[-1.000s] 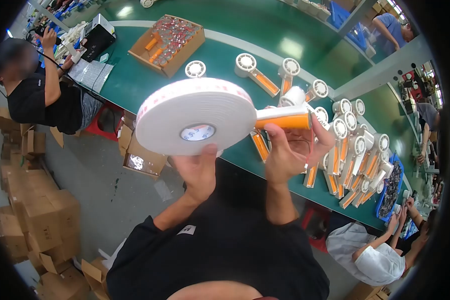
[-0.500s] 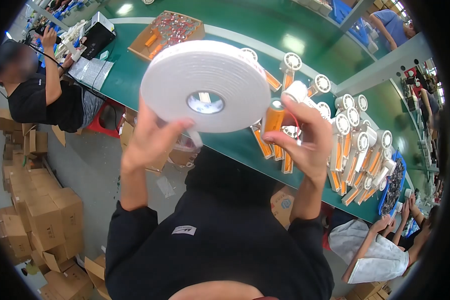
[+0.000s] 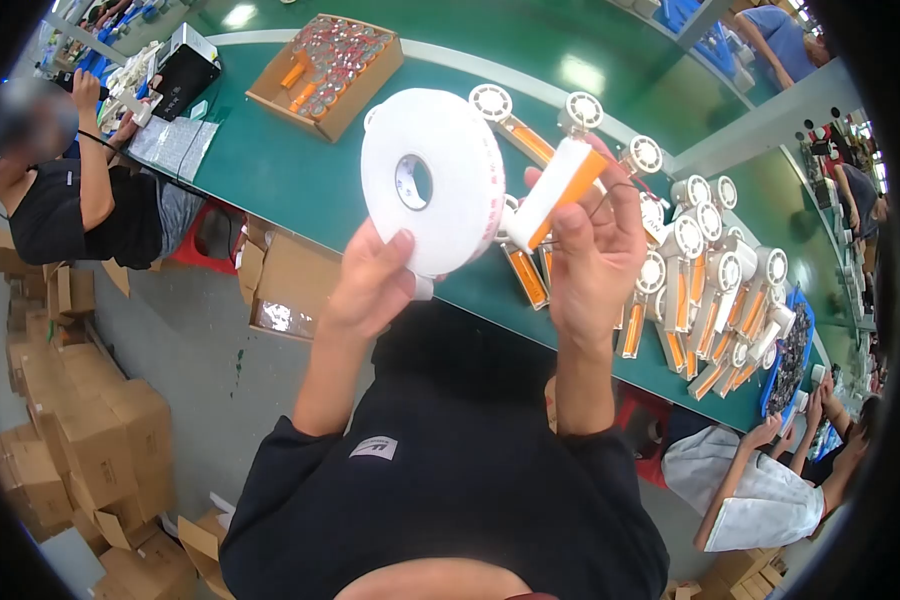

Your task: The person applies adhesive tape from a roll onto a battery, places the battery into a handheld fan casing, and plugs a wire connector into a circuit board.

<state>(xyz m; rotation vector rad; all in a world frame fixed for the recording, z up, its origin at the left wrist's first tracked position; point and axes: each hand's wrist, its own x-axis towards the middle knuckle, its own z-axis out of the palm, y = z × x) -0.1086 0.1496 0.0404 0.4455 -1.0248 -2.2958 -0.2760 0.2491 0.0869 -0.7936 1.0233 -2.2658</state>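
My left hand (image 3: 372, 285) grips a large roll of white double-sided tape (image 3: 455, 190) by its lower edge, the thumb on its near face. The roll stands tilted, its core hole showing. In my right hand (image 3: 600, 265) is an orange cylindrical battery (image 3: 582, 188), held slantwise between thumb and fingers, with a white strip of tape (image 3: 550, 190) along its side. The upper end of the battery points away from me, and its lower end is close to the roll's right edge. Behind it, several white handheld fans (image 3: 686, 238) lie on the green table, orange batteries in their open handles.
A cardboard box (image 3: 338, 128) of small round parts and orange batteries stands at the table's back left. At the right is a blue tray (image 3: 767, 395) of dark pieces. Co-workers sit at left (image 3: 90, 190) and right (image 3: 750, 490). Cartons (image 3: 100, 430) are stacked on the floor.
The roll has turned and moved lower, its face now more upright. The battery has tilted and risen in my right hand, and a white strip now shows along it.
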